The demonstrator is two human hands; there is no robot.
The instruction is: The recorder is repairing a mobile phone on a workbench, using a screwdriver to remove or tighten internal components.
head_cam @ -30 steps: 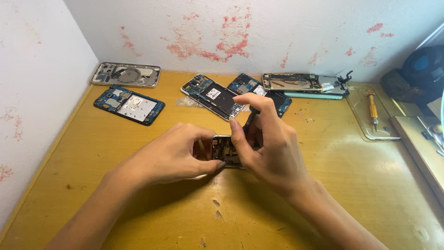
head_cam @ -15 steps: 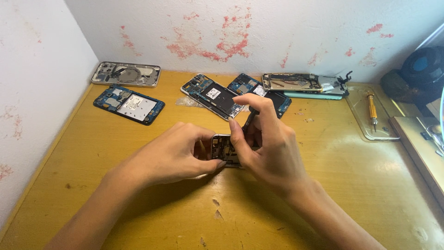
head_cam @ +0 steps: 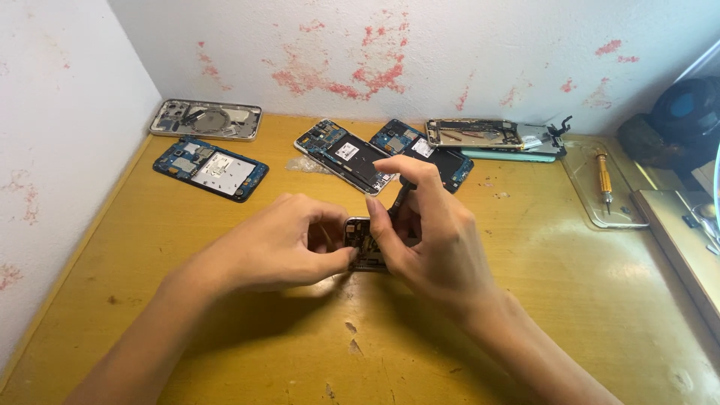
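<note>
Walls: two white plaster walls (head_cam: 67, 112) meeting in a corner at the left, blotched with red-pink stains (head_cam: 352, 75).
Furniture: a worn yellow wooden tabletop (head_cam: 570, 300), scratched and chipped, pushed into the corner.
Light: soft and even, with dim shadows on the wood.

A small phone-repair workshop: opened phones (head_cam: 211, 167) with bare circuit boards lie along the back of a scuffed yellow wooden counter (head_cam: 570, 300), a yellow-handled screwdriver (head_cam: 603, 177) rests on a clear tray at upper right, and the white walls (head_cam: 60, 135) show red stains.
</note>
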